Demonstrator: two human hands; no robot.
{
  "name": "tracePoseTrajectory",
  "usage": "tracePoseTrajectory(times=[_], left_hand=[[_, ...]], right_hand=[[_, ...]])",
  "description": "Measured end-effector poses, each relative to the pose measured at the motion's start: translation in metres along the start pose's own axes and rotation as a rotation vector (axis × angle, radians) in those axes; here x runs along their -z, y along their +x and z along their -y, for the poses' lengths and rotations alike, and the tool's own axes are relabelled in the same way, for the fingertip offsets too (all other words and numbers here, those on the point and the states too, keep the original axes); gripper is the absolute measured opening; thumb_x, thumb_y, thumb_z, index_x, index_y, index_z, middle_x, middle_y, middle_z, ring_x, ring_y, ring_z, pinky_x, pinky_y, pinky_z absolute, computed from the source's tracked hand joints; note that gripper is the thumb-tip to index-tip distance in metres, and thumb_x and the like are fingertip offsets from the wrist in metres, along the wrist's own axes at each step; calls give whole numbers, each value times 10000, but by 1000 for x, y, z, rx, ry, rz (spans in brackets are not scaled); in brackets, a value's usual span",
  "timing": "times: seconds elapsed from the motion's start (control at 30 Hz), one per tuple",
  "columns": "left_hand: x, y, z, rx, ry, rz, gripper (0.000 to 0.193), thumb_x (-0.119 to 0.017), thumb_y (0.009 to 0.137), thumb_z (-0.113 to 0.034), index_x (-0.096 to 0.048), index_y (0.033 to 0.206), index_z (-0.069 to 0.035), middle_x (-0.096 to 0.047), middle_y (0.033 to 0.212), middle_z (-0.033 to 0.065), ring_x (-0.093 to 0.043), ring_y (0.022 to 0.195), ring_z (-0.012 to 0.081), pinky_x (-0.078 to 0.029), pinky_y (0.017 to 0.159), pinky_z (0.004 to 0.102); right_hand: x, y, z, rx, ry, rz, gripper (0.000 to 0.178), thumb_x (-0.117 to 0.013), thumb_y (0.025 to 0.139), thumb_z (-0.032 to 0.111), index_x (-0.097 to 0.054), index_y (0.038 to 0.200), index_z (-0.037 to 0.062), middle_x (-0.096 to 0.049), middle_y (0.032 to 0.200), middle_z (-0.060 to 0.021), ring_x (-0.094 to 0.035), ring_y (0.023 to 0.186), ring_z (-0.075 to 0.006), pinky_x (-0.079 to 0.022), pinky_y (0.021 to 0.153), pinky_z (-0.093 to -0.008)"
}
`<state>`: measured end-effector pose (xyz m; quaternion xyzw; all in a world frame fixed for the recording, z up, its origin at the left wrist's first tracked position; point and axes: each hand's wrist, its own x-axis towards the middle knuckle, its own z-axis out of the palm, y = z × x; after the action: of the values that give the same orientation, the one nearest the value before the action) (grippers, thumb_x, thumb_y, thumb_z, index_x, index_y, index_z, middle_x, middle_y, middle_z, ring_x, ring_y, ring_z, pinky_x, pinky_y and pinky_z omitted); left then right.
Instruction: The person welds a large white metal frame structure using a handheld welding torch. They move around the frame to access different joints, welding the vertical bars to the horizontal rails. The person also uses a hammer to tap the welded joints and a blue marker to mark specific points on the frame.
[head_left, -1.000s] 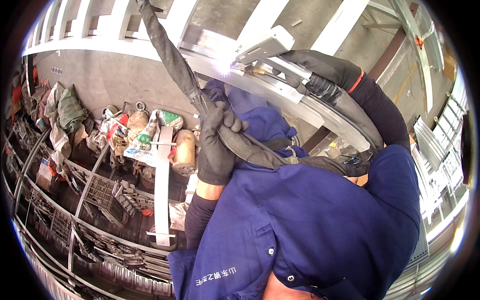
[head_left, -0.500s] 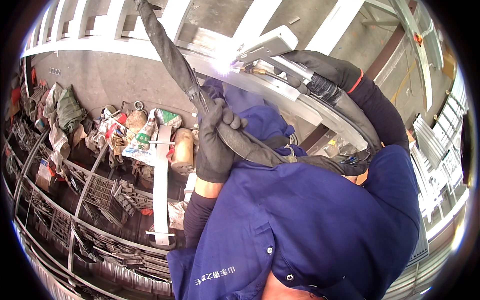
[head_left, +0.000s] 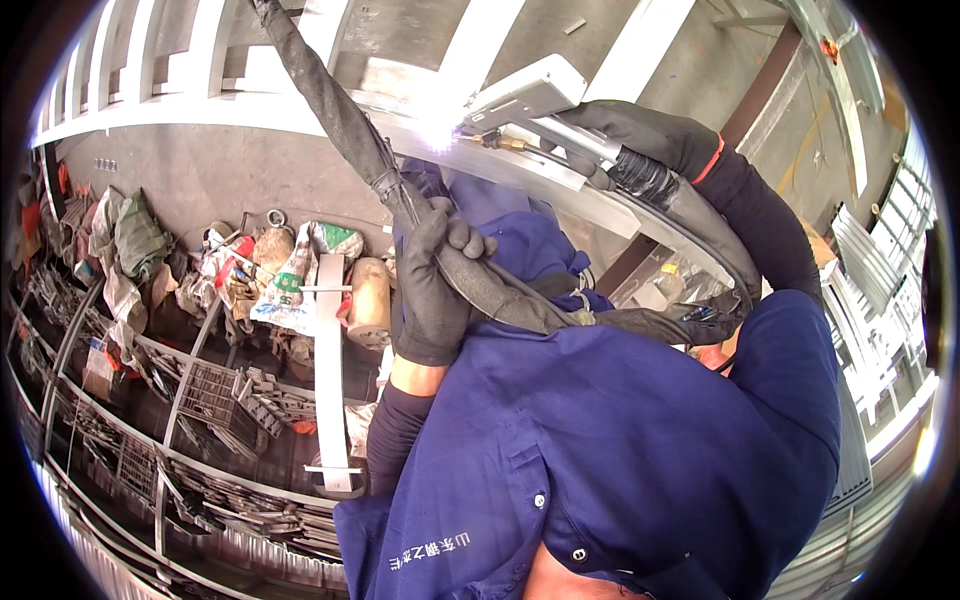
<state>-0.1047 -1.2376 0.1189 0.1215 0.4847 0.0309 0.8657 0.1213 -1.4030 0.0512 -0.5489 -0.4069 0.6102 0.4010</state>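
Observation:
My gloved left hand (head_left: pixel 437 295) is closed around a thick dark fabric-sheathed cable (head_left: pixel 335 110), which runs up to the far left and back across my body. My gloved right hand (head_left: pixel 640 132) holds a handheld welding torch (head_left: pixel 530 90) with a pale box-shaped body, a brass fitting and black wrapping near its grip. At its tip a white-violet glare (head_left: pixel 438 132) burns on a long pale metal beam (head_left: pixel 590 203). The glare hides the exact contact point. Some of the right fingers show beneath the torch, curled by the beam.
Pale metal slats (head_left: pixel 480 40) form a frame at the far side. On the left, sacks and rags (head_left: pixel 300 280) lie near a brownish cylinder (head_left: pixel 370 305) and an upright pale bar (head_left: pixel 330 390). Racks of metal pieces (head_left: pixel 210 400) fill the lower left; stacked metal profiles (head_left: pixel 870 255) lie right.
The slats and the torch sit slightly farther left in view. The glare at the torch tip persists, and both hands keep their grips.

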Motion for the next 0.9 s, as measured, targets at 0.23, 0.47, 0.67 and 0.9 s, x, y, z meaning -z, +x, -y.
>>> tracePoseTrajectory(times=[0.23,0.47,0.67,0.9], left_hand=[[3,1,5,1,31,31,218,-512,909,-225,-466,1050,-65,-409,733,5,-461,677,126,-451,731,338],[1,-1,8,-5,54,40,216,-516,911,-227,-465,1048,-68,-407,735,2,-460,680,118,-464,735,329],[4,-10,13,-37,74,67,236,-507,924,-217,-449,1089,-57,-415,761,7,-462,693,114,-468,744,323],[17,-31,26,-62,121,139,221,-505,918,-190,-459,1086,-55,-401,754,-4,-437,687,105,-431,715,302]], right_hand=[[-5,-6,-6,-73,69,-4,774,-698,667,364,-430,1310,26,-572,1146,-136,-601,894,-216,-498,766,-305],[-10,-12,-7,-215,242,-43,415,-462,906,259,-512,1214,-14,-591,1095,-94,-567,950,-163,-453,857,-274],[-22,-21,-11,-426,759,-120,368,-392,968,227,-531,1187,-35,-591,1076,-91,-555,932,-109,-455,831,-236],[-54,-61,14,-253,670,-398,376,-429,955,200,-472,1247,-33,-584,855,-16,-521,689,-45,-467,637,-188]])
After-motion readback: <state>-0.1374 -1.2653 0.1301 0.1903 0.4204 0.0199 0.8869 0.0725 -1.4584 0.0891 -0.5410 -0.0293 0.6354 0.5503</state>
